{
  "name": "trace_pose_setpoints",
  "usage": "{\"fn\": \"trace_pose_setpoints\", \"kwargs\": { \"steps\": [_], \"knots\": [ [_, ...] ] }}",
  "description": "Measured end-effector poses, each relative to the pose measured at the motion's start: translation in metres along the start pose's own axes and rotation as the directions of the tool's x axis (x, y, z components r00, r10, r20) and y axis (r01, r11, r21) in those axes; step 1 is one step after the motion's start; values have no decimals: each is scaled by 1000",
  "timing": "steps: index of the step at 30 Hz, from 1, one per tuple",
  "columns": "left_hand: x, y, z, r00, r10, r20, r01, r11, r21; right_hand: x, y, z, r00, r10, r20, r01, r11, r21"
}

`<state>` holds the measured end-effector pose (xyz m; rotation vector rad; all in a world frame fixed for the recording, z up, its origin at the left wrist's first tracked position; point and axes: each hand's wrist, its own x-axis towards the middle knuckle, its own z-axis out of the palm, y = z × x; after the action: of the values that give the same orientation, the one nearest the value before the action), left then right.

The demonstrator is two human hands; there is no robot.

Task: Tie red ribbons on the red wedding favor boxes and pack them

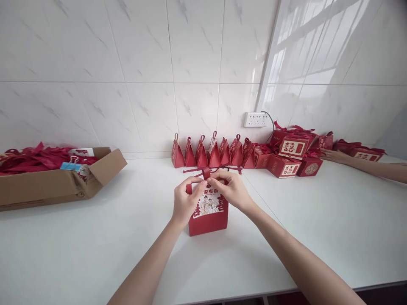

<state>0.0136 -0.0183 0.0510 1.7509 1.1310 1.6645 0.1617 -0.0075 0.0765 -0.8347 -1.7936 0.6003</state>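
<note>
One white table [79, 245]: it carries everything here, and my red gift box stands near its middle, straight ahead of me.
Cardboard carton [47, 186]: far left, one flap hanging open, heaped with loose red ribbons [34, 159] and a few flat printed pieces.
Box pile [288, 163]: square red boxes tumbled together at the back right; another person's hand [337, 156] rests just beside them.
Pointed boxes [214, 154]: a row standing upright against the tiled wall, behind my box.
Red gift box [208, 220]: upright between my wrists, with a pale front panel showing a drawn couple and red characters.
Top ribbon [206, 171]: red, looped above the box's top, tails spread on the table behind.
Left hand [186, 201]: thumb and forefinger pinched together on the top ribbon.
Right hand [232, 188]: pinched on it too, my fingertips almost meeting the left's.
</note>
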Motion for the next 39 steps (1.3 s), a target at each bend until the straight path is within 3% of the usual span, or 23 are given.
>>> {"fn": "trace_pose_setpoints", "kwargs": {
  "steps": [4, 12, 16, 21, 28, 39],
  "knots": [
    [0, -2, 1, 1000, -7, 1, 7, 1000, 8, -7, 5, 7, 992, -47, -113, 47, 999, -1],
    [3, -1, -2, 999, -30, -21, 31, 998, 49, -20, 19, 6, 938, -338, -82, 321, 932, -170],
    [2, 5, -7, 998, -51, 31, 51, 999, -11, -26, 20, 11, 922, -371, -111, 343, 916, -207],
    [-2, 7, -5, 997, -78, 2, 78, 995, -66, -29, 17, 15, 916, -372, -151, 333, 914, -230],
    [-2, 6, -3, 993, -112, 39, 115, 987, -111, -30, 14, 11, 931, -346, -119, 314, 923, -222],
    [-1, 7, -2, 989, -129, 76, 139, 979, -147, -31, 18, 9, 886, -454, -100, 403, 858, -319]
  ]
}}
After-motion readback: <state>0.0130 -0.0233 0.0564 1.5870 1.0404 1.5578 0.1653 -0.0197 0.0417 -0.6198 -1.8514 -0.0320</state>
